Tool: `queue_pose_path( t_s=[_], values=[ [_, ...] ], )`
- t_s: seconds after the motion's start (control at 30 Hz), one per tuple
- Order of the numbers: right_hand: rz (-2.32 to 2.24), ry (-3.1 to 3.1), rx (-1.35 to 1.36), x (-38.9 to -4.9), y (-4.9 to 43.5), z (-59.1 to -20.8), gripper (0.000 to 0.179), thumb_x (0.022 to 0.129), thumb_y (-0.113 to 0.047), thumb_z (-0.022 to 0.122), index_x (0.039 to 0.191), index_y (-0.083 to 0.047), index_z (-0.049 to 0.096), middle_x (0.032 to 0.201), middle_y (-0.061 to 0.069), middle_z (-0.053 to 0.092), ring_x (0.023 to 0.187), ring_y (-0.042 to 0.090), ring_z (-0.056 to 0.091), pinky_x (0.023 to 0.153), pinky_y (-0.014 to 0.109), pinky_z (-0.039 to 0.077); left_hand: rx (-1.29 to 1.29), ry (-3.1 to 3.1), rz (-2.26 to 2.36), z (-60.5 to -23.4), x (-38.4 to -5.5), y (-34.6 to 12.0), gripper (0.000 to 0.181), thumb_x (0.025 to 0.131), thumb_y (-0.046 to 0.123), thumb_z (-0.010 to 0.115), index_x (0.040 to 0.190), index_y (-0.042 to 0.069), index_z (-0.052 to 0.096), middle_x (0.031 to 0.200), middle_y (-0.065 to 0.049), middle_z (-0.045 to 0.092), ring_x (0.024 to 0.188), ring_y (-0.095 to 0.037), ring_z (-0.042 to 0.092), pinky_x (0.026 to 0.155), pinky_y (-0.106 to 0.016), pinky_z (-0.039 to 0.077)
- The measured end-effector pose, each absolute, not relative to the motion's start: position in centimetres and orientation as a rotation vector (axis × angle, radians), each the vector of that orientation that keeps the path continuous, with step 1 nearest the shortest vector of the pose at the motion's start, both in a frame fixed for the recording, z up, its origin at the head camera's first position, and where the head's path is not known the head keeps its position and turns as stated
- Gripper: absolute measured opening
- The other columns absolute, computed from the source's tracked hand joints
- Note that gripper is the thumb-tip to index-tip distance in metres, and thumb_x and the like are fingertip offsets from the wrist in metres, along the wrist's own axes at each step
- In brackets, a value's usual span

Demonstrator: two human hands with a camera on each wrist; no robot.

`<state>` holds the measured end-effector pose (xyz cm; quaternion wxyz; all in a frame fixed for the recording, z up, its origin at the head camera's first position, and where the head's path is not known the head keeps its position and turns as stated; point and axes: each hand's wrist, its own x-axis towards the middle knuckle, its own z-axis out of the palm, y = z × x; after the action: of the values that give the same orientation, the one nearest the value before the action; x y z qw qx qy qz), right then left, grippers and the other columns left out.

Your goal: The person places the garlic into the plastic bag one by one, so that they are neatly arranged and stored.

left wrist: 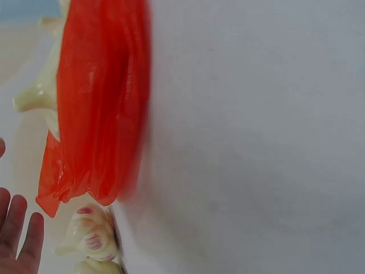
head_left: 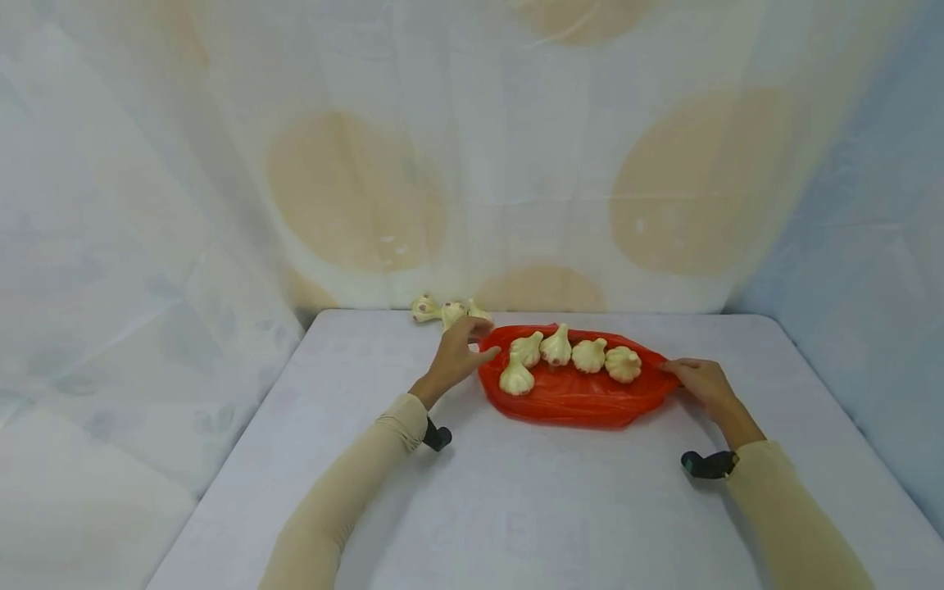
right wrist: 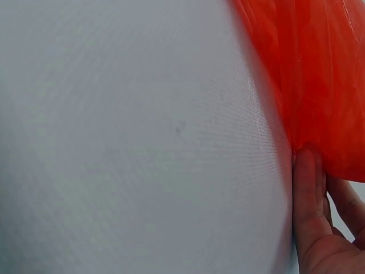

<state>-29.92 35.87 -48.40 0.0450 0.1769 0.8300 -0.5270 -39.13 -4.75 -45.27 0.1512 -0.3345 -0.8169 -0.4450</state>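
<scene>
A red plastic bag (head_left: pixel 575 403) lies spread on the table with several garlic bulbs (head_left: pixel 556 347) on it. At its left end is my left hand (head_left: pixel 456 354), thumb and fingers spread apart and holding nothing. In the left wrist view its fingers (left wrist: pixel 29 242) look straight, beside the bag's crumpled end. My right hand (head_left: pixel 704 383) pinches the bag's right end between thumb and fingers. The right wrist view shows those fingertips (right wrist: pixel 308 162) at the red plastic's edge, low against the tabletop. Just beyond my left hand, three more garlic bulbs (head_left: pixel 425 309) sit together.
The white table (head_left: pixel 516 508) ends at a back edge close behind the loose garlic. A patterned curtain (head_left: pixel 501 164) hangs behind it, and more cloth hangs along both sides. A dark wrist device (head_left: pixel 710 465) shows by my right cuff.
</scene>
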Motion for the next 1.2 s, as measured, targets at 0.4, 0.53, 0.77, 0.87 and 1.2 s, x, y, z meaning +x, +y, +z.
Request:
queue_pose_path(
  t_s=[0.4,0.53,0.77,0.87,1.2],
  values=[
    [-1.605,2.527,0.543,-30.3,35.9,-48.7,0.064,0.081,-0.046,0.051,0.122,0.003,0.045,0.125,0.021,0.040,0.110,0.031,0.036,0.074,0.033,0.040,-0.731,-2.379,-1.250,-45.2,-42.5,-5.0,0.042,0.074,0.021,0.068,0.108,0.002,0.053,0.101,-0.014,0.053,0.090,-0.027,0.050,0.071,-0.036,0.047],
    [-1.615,2.528,0.536,-30.3,35.8,-48.8,0.063,0.081,-0.045,0.052,0.122,0.003,0.046,0.125,0.021,0.041,0.109,0.031,0.037,0.069,0.027,0.038,-0.648,-2.463,-1.167,-45.6,-43.2,-5.1,0.045,0.072,0.024,0.070,0.106,0.001,0.052,0.099,-0.011,0.052,0.088,-0.024,0.049,0.071,-0.031,0.046],
    [-1.639,2.520,0.557,-30.3,36.1,-48.9,0.064,0.081,-0.046,0.052,0.123,0.002,0.045,0.126,0.021,0.040,0.110,0.031,0.036,0.074,0.031,0.041,-0.539,-2.446,-1.214,-46.0,-44.1,-4.5,0.049,0.068,0.016,0.073,0.106,-0.005,0.050,0.095,-0.017,0.050,0.086,-0.029,0.049,0.071,-0.031,0.045],
    [-1.647,2.517,0.564,-30.3,36.1,-48.9,0.066,0.081,-0.046,0.052,0.124,0.002,0.044,0.126,0.021,0.040,0.110,0.031,0.037,0.073,0.029,0.040,-0.502,-2.458,-1.242,-46.1,-44.2,-4.2,0.053,0.068,0.019,0.074,0.108,-0.006,0.049,0.097,-0.018,0.050,0.087,-0.029,0.049,0.073,-0.032,0.045],
    [-1.660,2.498,0.575,-30.4,35.6,-48.7,0.064,0.082,-0.046,0.051,0.124,0.002,0.044,0.127,0.020,0.039,0.111,0.031,0.035,0.089,0.041,0.036,-0.343,-2.464,-1.292,-47.0,-45.3,-4.1,0.061,0.066,0.023,0.076,0.112,-0.006,0.047,0.105,-0.017,0.050,0.095,-0.026,0.049,0.083,-0.035,0.042]
  ],
)
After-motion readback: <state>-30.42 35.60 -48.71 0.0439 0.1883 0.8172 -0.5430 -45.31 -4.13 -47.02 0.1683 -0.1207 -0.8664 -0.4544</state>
